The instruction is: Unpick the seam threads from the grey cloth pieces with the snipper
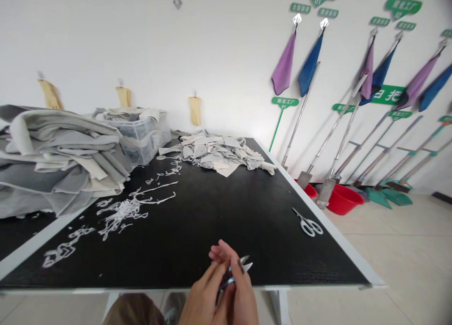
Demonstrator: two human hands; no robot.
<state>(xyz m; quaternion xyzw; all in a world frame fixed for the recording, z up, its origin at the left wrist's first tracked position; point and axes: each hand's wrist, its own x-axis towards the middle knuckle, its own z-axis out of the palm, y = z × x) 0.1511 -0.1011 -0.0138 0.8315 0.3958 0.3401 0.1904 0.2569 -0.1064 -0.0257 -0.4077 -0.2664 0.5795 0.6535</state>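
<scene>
At the front edge of the black table (212, 212), my two hands come together. Between them is a small pair of scissors (228, 281) with bluish handles, its metal blades parted and pointing up to the right. My right hand (244, 299) is closed around the handles, which its fingers partly hide. My left hand (205, 296) presses against the right one, fingers bent together; what lies inside it is hidden. White-handled scissors (308, 225) lie farther right on the table.
White thread scraps (123, 213) are strewn on the left. A grey and cream cloth heap (219, 150) lies at the back. A large fabric stack (63, 155) and a clear plastic bin (144, 139) stand left. Red basins (341, 199) and mops are right of the table.
</scene>
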